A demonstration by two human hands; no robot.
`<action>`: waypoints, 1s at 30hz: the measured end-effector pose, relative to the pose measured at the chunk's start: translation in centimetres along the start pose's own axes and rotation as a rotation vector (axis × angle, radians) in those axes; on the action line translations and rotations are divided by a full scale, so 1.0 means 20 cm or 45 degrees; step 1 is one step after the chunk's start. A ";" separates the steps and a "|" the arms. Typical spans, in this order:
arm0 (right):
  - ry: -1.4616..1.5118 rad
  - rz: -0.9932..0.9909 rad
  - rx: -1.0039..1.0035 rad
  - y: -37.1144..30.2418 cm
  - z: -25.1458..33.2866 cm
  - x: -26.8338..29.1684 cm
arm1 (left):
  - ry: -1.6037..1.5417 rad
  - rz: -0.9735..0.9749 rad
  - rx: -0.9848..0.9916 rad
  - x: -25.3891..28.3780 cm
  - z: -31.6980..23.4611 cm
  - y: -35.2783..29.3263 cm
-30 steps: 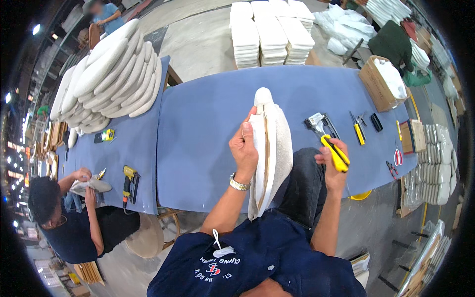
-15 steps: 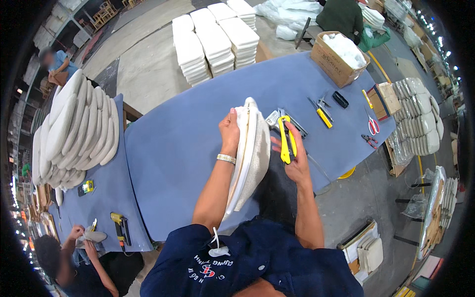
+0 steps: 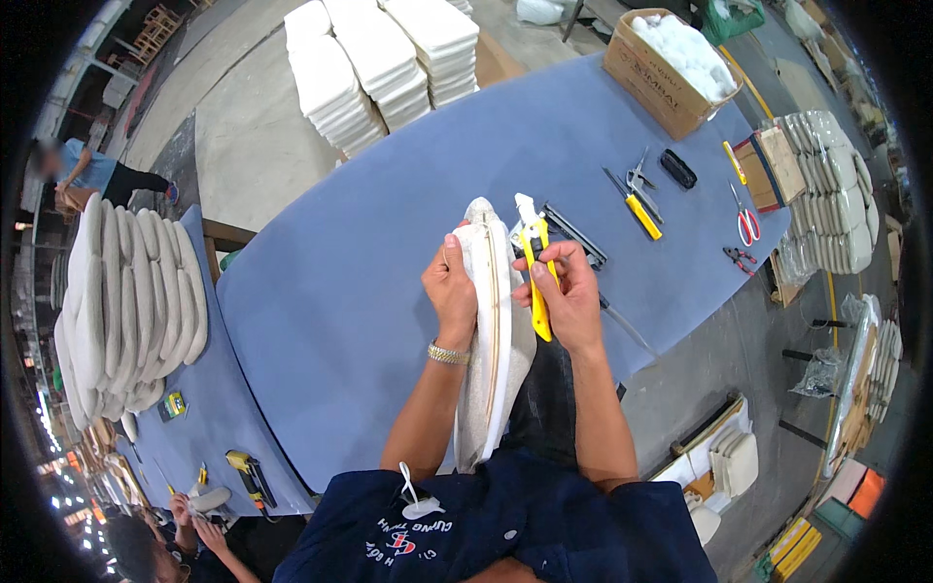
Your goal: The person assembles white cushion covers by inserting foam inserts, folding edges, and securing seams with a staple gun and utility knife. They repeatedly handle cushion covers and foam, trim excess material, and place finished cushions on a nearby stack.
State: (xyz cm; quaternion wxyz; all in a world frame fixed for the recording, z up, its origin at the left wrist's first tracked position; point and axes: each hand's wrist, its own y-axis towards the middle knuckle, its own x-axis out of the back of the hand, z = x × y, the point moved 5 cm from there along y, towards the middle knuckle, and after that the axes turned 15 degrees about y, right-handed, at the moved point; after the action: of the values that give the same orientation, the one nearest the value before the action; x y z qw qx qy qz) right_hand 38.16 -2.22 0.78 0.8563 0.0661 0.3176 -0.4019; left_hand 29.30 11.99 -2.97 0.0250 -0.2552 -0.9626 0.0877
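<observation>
An upholstered seat pad (image 3: 499, 321), pale grey with a white band and a thin brown edge, stands on its side in front of my body. My left hand (image 3: 453, 291) is closed round its upper left side. My right hand (image 3: 564, 291) grips a yellow utility knife (image 3: 538, 316), whose upper end points up, close to the right side of the pad. My fingers hide part of the knife, and I cannot make out its blade. A dark grey tool (image 3: 575, 236), perhaps a staple gun, lies behind it, partly covered.
The blue table (image 3: 340, 321) bears a yellow-handled tool (image 3: 641, 216), red-handled scissors (image 3: 746, 222), small pliers (image 3: 741, 259) and a carton (image 3: 671, 97) of white stuffing. Stacked pads (image 3: 136, 301) stand left. A co-worker (image 3: 146, 544) handles a small pad at lower left.
The knife has tipped more upright and come nearer the pad's top. The pad has turned, showing more of its brown edge. My view has shifted, so the surroundings sit differently.
</observation>
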 end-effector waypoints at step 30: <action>-1.117 0.063 0.393 0.25 -0.10 -0.21 | 0.162 0.029 -0.327 0.10 -0.19 0.08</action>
State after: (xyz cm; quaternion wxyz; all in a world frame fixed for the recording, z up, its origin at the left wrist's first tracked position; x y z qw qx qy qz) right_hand 38.79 4.61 1.00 0.8992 0.0241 -0.1398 -0.4138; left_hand 28.73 14.83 0.40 0.0521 -0.2723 -0.9594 -0.0524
